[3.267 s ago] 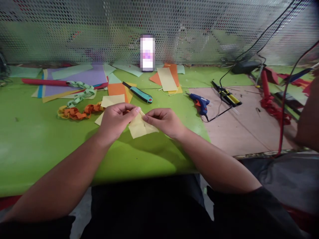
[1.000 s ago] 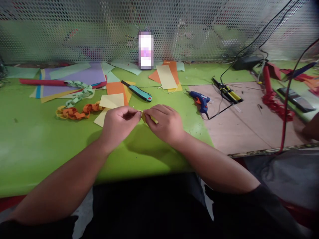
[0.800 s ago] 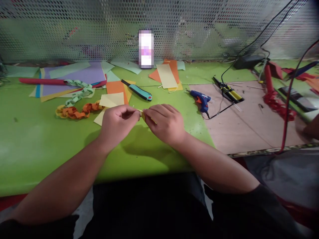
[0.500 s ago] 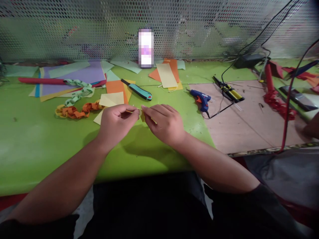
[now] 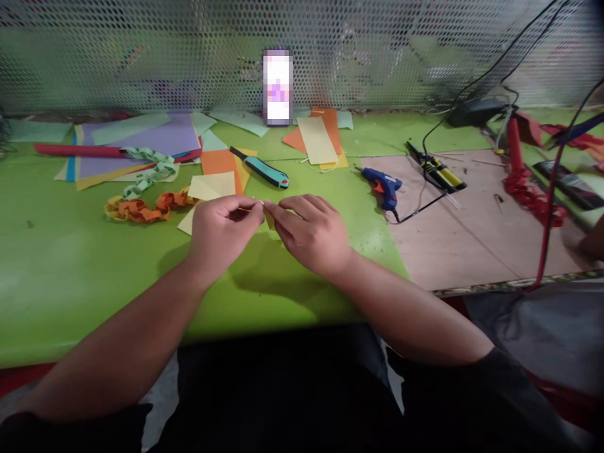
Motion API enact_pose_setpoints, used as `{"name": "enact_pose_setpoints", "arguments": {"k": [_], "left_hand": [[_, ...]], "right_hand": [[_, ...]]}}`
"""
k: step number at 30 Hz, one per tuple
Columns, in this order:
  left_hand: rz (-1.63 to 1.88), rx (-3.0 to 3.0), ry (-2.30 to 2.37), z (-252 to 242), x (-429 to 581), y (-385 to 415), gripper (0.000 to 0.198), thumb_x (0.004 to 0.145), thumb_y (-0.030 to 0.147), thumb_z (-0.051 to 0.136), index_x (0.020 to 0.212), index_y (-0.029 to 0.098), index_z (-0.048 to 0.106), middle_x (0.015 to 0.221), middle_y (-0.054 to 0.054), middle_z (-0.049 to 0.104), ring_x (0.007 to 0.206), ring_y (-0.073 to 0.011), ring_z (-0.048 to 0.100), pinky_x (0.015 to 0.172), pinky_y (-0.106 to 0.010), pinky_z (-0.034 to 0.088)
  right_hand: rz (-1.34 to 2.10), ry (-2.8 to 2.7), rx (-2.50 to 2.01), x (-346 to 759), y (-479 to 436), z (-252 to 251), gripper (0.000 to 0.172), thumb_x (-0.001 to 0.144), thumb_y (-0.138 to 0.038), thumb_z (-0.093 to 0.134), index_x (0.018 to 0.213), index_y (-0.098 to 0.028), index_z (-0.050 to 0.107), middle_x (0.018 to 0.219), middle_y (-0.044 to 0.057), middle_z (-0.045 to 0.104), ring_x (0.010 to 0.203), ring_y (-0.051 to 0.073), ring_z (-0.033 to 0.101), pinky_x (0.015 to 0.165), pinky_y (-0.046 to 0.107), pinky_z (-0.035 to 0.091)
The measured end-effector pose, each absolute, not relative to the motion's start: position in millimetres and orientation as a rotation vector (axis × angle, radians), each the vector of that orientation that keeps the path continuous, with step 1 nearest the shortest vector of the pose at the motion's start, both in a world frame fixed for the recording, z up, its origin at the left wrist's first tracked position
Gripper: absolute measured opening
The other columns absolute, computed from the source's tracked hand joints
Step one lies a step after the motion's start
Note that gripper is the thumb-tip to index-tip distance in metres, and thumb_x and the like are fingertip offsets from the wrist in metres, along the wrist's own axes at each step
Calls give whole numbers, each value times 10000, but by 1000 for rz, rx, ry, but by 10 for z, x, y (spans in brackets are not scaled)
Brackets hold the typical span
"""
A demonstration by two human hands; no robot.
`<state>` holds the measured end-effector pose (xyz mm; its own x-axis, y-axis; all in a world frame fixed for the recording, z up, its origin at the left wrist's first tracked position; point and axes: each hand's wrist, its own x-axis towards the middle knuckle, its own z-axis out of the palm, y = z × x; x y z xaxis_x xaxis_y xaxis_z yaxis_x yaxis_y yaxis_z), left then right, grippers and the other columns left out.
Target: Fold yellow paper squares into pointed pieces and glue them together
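Over the green tabletop, my left hand (image 5: 221, 229) and my right hand (image 5: 314, 233) meet at their fingertips. Both are closed in a pinch on a small yellow paper strip (image 5: 270, 219), which shows between them; most of it is hidden by fingers. A thin pale edge runs along the left fingers. Cream paper pieces (image 5: 212, 186) lie just behind my left hand. An orange and yellow paper curl chain (image 5: 163, 207) joins a pale green curled chain (image 5: 150, 173) to the left. Behind the hands rests a teal utility knife (image 5: 267, 172).
A blue glue gun (image 5: 384, 187) and yellow-black pliers (image 5: 438, 173) lie on a wooden board (image 5: 425, 251) at right. Coloured paper sheets (image 5: 141, 135) and a phone (image 5: 278, 88) stand near the perforated metal screen (image 5: 189, 56). Red curled paper (image 5: 523, 182) and a cord (image 5: 547, 214) are far right.
My fingertips have drawn slightly closer together around the yellow paper strip. The rest of the table looks the same apart from a slight camera shift.
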<state>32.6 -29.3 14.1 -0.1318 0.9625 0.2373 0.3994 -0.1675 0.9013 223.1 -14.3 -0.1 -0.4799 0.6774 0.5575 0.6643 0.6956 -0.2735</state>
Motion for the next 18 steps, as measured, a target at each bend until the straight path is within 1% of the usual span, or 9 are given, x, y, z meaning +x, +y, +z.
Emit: {"name": "enact_pose_setpoints", "arguments": {"k": [4,8,11,14,16,18], "left_hand": [[1282,1461,1494,114,310,-264,231,873,452,808,915,229,851,869,-51,823,786,-222,784,792,-363,673],[1270,1312,1380,103,288,-238,300,846,479,842,1006,225,851,947,-69,836,836,-243,808,836,-417,699],[1266,1254,1302,112,277,-225,330,834,454,863,1057,212,846,955,-79,837,814,-228,810,851,-423,703],[1261,1268,1291,118,266,-213,344,819,453,878,1054,204,846,933,-82,835,791,-212,802,845,-409,702],[1262,1289,1305,117,257,-208,354,806,465,887,1049,211,848,937,-82,834,790,-210,798,838,-401,700],[1264,1293,1321,115,249,-206,357,790,479,896,1031,220,851,938,-78,834,780,-208,796,823,-390,698]], "right_hand": [[-4,-2252,-1034,2216,-149,-20,335,1084,-342,575,1357,-227,731,1191,114,761,1041,270,662,924,438,518],[147,-2202,-1014,2245,-113,-36,389,1047,-347,639,1413,-227,695,1219,116,747,1109,275,673,994,436,540],[295,-2143,-952,2274,-74,-36,374,1023,-274,653,1386,-206,710,1206,116,754,1105,257,693,993,410,563],[454,-2087,-908,2285,-54,-21,352,1002,-215,631,1337,-209,737,1160,109,768,1047,230,717,927,374,595],[581,-2028,-898,2282,-55,-6,348,985,-223,644,1318,-218,746,1153,103,781,1022,220,733,901,365,614],[724,-1940,-905,2277,-59,10,342,958,-249,691,1292,-214,756,1185,103,790,1046,222,748,928,374,627]]}}
